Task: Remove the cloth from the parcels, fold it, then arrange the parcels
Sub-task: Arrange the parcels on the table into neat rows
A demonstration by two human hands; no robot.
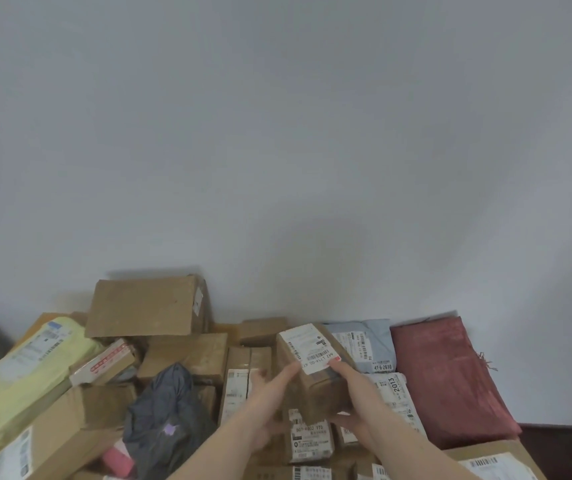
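Note:
I hold a small brown cardboard parcel [315, 372] with a white label, lifted above the pile near the middle. My left hand [270, 393] grips its left side with the thumb near the label. My right hand [353, 393] grips its right side, fingers curled under it. The dark red cloth [450, 379] lies folded at the right of the pile, against the wall. Many other parcels lie around and under my hands.
A large brown box [146, 306] leans at the back left. A yellow bag parcel [28, 372], a dark grey bag [166, 417] and a light blue mailer [367, 341] lie in the pile. The grey wall stands right behind. Dark furniture [568, 448] shows bottom right.

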